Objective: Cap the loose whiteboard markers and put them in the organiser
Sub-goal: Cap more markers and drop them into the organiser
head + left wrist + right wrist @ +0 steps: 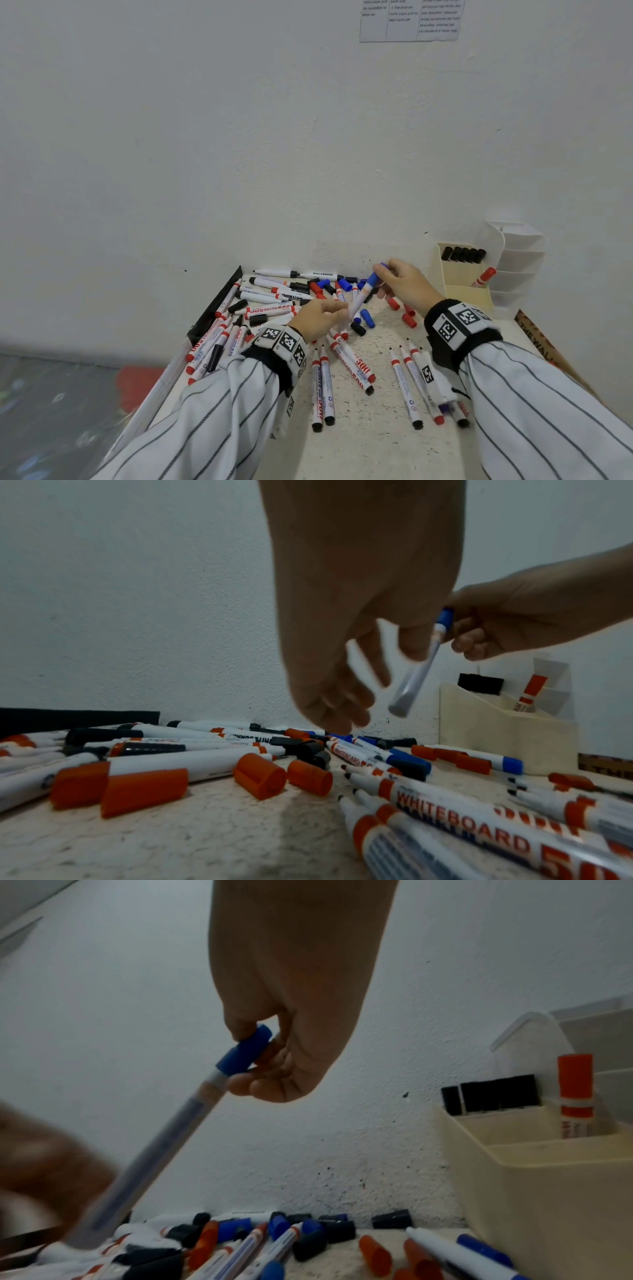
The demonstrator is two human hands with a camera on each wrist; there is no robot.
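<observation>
The speckled stone-look table [376, 442] is carrying the whole clutter against a rough white wall [239, 137], so nothing is rolling off the back. The cream plastic organiser [467, 291] is standing at the table's far right corner, touching the wall, within easy reach of the right hand; a row of black-capped markers [463, 254] is sitting upright in its rear slot and one red-capped marker [483, 277] is leaning in a nearer one.

Loose markers [356, 368], smooth white barrels with printed labels, are lying in all directions, many with bare tips. Loose caps [259, 775], short ridged plastic cylinders in red, blue and black, are lying scattered among them.

The right hand [406, 284] is pinching the blue cap end of a blue marker [363, 293] between thumb and fingers, holding it slanted above the pile, probably so it can be carried over to the organiser. The left hand [318, 320] is hanging just beside the barrel's lower end; in the wrist view its fingers [342, 696] are looking loosely spread and blurred, apparently free of the barrel.
</observation>
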